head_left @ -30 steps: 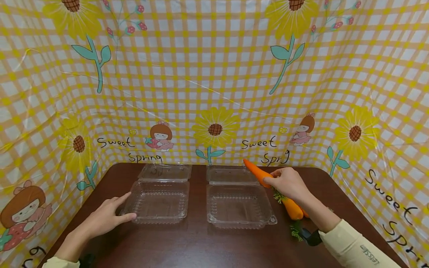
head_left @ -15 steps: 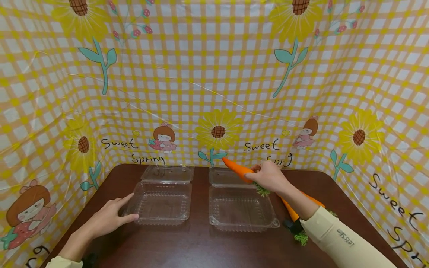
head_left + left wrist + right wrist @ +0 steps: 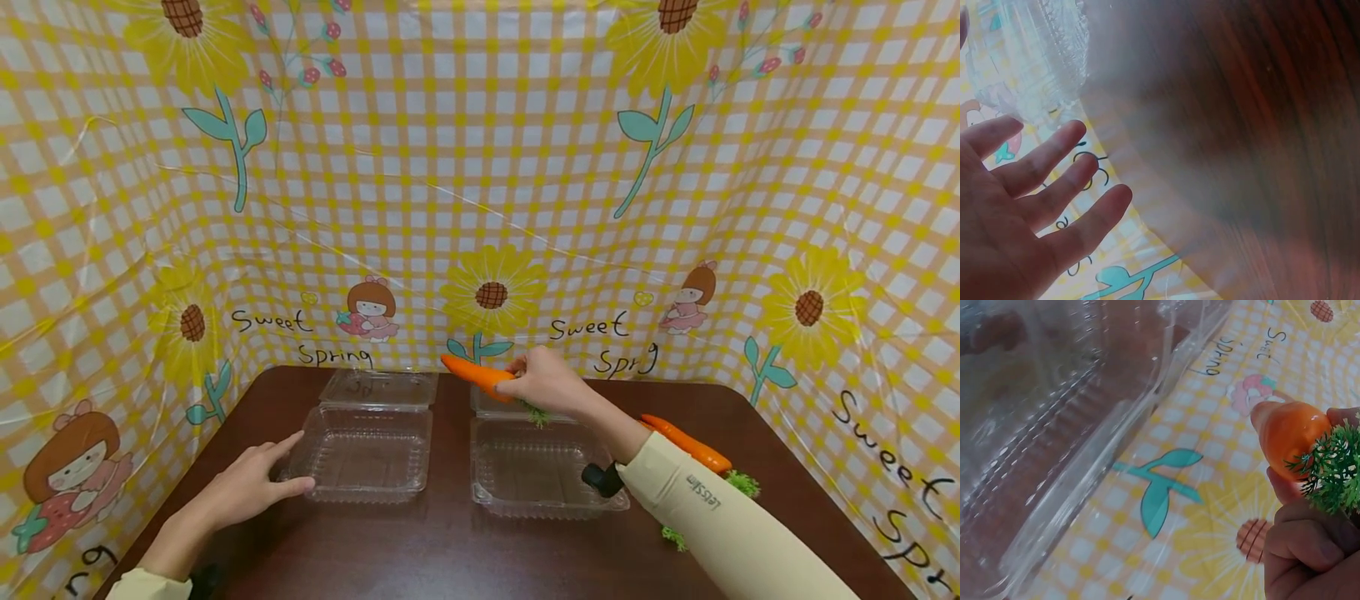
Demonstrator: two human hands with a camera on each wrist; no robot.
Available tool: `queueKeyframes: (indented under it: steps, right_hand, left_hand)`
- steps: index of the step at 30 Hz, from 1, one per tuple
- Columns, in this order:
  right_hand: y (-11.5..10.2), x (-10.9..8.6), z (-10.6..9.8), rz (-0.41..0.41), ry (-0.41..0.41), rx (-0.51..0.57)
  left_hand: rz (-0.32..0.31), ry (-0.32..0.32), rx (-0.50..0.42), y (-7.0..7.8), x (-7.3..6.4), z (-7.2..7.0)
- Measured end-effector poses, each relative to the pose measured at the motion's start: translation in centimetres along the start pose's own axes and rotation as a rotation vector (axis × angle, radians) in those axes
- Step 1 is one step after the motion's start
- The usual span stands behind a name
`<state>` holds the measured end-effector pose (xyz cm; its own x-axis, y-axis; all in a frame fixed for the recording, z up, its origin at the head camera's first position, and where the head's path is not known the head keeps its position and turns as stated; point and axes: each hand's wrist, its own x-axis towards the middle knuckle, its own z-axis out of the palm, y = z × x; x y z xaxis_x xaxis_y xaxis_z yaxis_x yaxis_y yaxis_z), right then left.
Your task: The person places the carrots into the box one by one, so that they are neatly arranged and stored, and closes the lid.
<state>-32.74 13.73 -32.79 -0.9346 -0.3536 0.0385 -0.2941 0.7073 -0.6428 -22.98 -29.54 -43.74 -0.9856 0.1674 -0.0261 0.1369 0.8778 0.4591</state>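
An orange carrot (image 3: 480, 377) with green leaves is pinched near its leafy end by my right hand (image 3: 551, 383), held up above the lid of the right clear plastic box (image 3: 551, 500). In the right wrist view the carrot (image 3: 1294, 437) shows its thick end and leaves (image 3: 1341, 465) beside curled fingers. My left hand (image 3: 243, 483) has its fingers spread at the left side of the left clear plastic box (image 3: 363, 492); whether it touches the box I cannot tell. The left wrist view shows that hand (image 3: 1035, 194) with fingers loosely extended and nothing in them.
More carrots (image 3: 690, 446) lie on the brown table (image 3: 420, 558) at the right, partly hidden by my right sleeve. Both boxes stand with lids folded back toward the checked cloth (image 3: 420, 183), which rises around the table's back and sides.
My right hand has carried the carrot leftward, from over the right box's right edge to above its lid. The left hand stays beside the left box. The head view has shifted slightly.
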Motion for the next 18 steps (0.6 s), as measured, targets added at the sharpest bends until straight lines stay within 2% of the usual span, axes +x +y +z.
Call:
queueKeyframes:
  steps: [14, 18]
  right_hand:
    - [-3.6, 4.2, 3.9, -0.224, -0.155, -0.056]
    - [-4.6, 4.9, 5.2, -0.242, -0.213, -0.051]
  left_hand:
    - [-0.021, -0.024, 0.008, 0.2, 0.0, -0.3]
    - [-0.01, -0.02, 0.01, 0.3, 0.1, -0.3]
